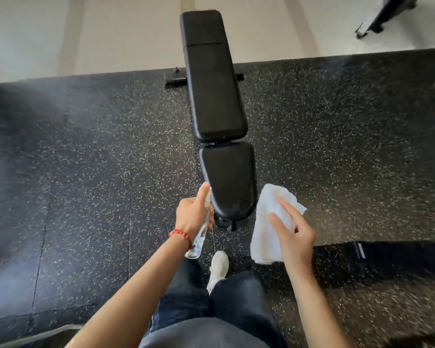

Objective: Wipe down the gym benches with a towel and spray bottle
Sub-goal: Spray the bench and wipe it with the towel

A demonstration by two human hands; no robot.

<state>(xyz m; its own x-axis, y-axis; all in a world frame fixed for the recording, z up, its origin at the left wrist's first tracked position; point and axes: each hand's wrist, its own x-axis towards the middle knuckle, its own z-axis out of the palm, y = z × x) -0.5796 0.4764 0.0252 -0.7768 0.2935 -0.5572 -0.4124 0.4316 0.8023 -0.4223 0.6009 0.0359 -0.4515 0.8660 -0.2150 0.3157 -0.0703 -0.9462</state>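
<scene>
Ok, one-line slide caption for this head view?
Standing at the foot of a black bench, left hand aims a spray bottle while right hand holds a white towel.

No readable text, brand or number anywhere, spray bottle (198,237) in the left hand (192,214) shows only blurred marks (illegible), towel (269,229) in the right hand (295,237) blank, bench (219,101) beyond both hands unmarked

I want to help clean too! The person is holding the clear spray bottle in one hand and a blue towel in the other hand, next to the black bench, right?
Almost. The towel is white, not blue. The head view shows the left hand holding the clear plastic spray bottle and the right hand holding the white cloth towel, beside the black padded bench.
</scene>
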